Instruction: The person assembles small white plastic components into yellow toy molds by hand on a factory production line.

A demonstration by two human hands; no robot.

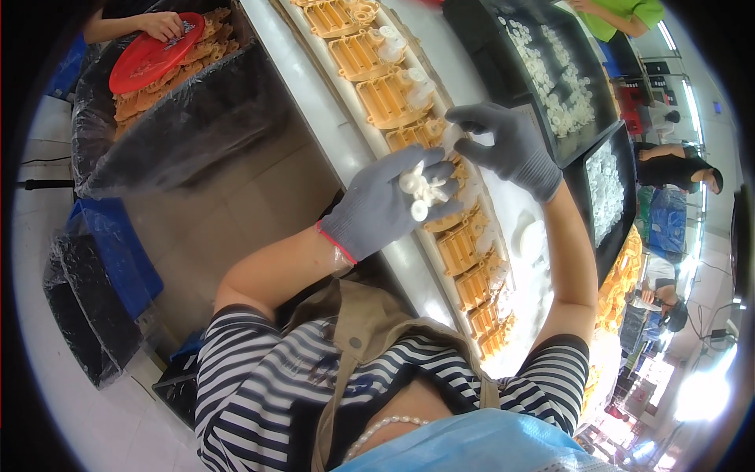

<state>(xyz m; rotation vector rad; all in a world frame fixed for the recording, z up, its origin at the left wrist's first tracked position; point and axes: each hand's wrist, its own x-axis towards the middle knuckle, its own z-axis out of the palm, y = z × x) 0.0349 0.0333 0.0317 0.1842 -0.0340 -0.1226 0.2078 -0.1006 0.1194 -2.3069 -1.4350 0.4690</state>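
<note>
Nearest the camera, a light-blue face mask [472, 448] spans the lower edge; beyond it are the operator's striped shirt [244, 377] and brown apron [354, 315].

Worktable [326, 126]: runs diagonally from top centre toward lower right. Its smooth metal edge strip separates the row of parts from the tiled floor [204, 228] at left. That floor gap extends to a black-lined bin [204, 118] heaped with orange-tan pieces; a red plate [141, 67] lies on the heap, under a co-worker's hand [163, 26].

Along the table's right side stand a large black tray [484, 55] and a smaller black tray [627, 169], corner to corner, both holding white pieces.

Molded orange-tan housings [389, 98] lie in single file, closely spaced; translucent fittings [421, 86] sit on the upper ones. Any lettering on them is too small to tell.

Right hand [507, 149]: gray-gloved, over the row's right margin; thumb and forefinger parted, grip released.

Left hand [373, 197]: gray-gloved, palm up over the row's left margin; fingers partly curled, grasping loosely.

White plastic parts [425, 189]: clustered in the left palm, round heads exposed.
</note>
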